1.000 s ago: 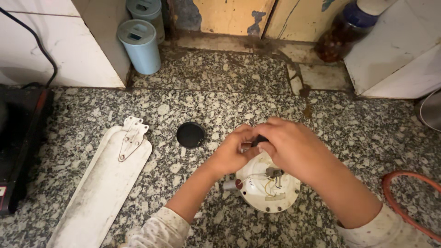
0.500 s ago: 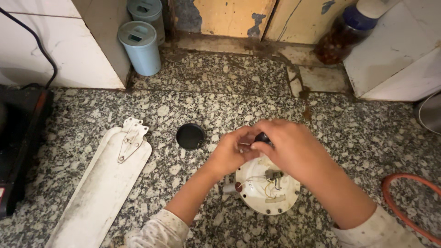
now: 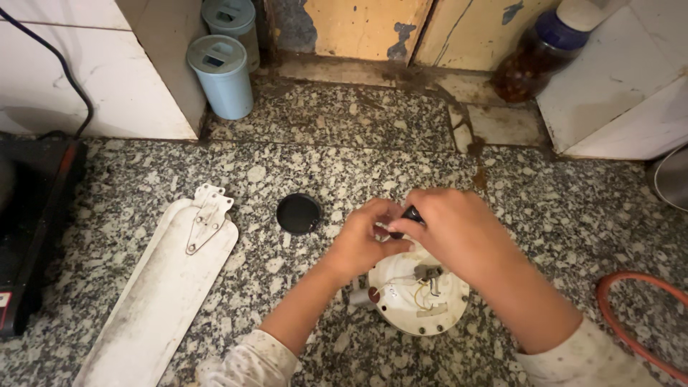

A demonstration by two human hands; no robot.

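- A speckled grey granite floor [image 3: 344, 143] fills the view, with white tiled walls at the far left and far right and a worn yellow wooden door at the far edge.
- The left hand [image 3: 362, 240] and right hand [image 3: 459, 233] meet over a round white motor housing [image 3: 419, 297], its open face showing wires and small metal parts.
- The housing lies directly under and just nearer than the hands, flat on the granite.
- The right hand's fingers pinch a small black knob [image 3: 410, 215]; the left hand's fingers are curled narrow beside it, touching the same spot.
- A flat black disc [image 3: 299, 213] lies just left of the left hand.
- Further left, a long, dusty white fan blade [image 3: 161, 283] with a metal bracket lies flat.
- Two pale blue tins [image 3: 222, 75] stand well beyond the hands, to the left.
- A dark jar [image 3: 534, 61] stands beyond the right hand.
- An orange hose [image 3: 631, 315] curves right of the right arm.
- Bare granite lies open beyond the hands.
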